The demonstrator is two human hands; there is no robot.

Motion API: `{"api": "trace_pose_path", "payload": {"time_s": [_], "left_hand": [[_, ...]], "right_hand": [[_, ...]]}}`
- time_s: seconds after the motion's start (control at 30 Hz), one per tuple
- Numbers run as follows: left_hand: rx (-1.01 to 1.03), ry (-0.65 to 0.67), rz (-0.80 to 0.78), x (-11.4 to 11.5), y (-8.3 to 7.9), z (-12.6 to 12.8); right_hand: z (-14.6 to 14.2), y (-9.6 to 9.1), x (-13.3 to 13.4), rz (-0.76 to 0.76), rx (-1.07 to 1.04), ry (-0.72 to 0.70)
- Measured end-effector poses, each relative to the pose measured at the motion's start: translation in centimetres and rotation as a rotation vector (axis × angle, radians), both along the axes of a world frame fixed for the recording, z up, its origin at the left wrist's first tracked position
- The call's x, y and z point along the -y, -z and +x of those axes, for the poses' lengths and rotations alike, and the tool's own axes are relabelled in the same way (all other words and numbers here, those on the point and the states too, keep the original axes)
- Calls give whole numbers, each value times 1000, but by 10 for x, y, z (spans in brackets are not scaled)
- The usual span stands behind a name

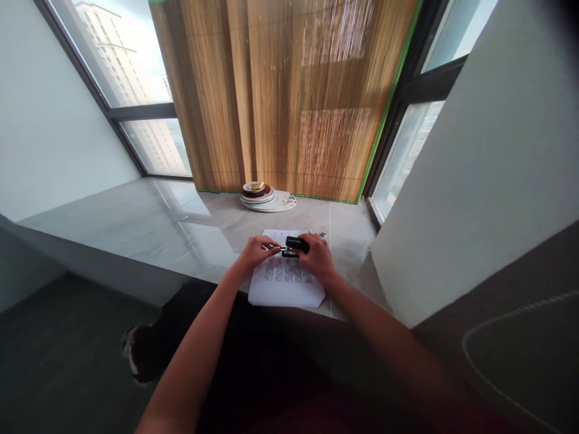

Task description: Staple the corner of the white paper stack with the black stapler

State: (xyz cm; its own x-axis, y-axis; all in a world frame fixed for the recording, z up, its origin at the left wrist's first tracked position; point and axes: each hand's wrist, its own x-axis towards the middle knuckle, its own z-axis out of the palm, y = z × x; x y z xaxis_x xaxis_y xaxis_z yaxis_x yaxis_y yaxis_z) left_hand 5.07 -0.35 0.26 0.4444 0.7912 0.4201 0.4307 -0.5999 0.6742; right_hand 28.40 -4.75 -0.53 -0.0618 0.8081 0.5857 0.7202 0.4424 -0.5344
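Observation:
A black stapler (297, 243) is held above printed sheets of paper (286, 289), its top and bottom parts spread apart. My right hand (316, 256) wraps round its right end, fingers closed. From the left end of the stapler sticks a small silver metal piece, which the fingertips of my left hand (256, 251) pinch. Whether staples are in it is too small to tell. The paper lies flat on the ledge under both hands, with lines of print partly covered by them.
On the grey marble window ledge (181, 235), a stack of plates (271, 204) stands against a bamboo blind (280, 96). A small dark item (322, 234) lies just beyond my right hand. A white wall (470, 181) closes off the right side; the ledge's front edge is near my body.

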Motion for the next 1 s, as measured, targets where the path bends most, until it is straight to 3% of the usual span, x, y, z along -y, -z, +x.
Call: {"api": "trace_pose_path", "payload": {"time_s": [0.33, 0.57, 0.7, 0.8, 0.9, 1.0], "left_hand": [[123, 56, 96, 4, -11, -14], [159, 138, -52, 10, -14, -12], [101, 184, -50, 14, -15, -3], [45, 132, -34, 16, -19, -4], [26, 48, 20, 12, -26, -14], [124, -140, 118, 3, -29, -27]], "right_hand": [[8, -6, -4, 22, -123, 23], [3, -5, -1, 77, -75, -231], [-7, -1, 3, 71, -67, -370], [-12, 2, 3, 72, -163, -361], [-16, 4, 4, 41, -242, -257], [-23, 2, 5, -34, -168, -215]]}}
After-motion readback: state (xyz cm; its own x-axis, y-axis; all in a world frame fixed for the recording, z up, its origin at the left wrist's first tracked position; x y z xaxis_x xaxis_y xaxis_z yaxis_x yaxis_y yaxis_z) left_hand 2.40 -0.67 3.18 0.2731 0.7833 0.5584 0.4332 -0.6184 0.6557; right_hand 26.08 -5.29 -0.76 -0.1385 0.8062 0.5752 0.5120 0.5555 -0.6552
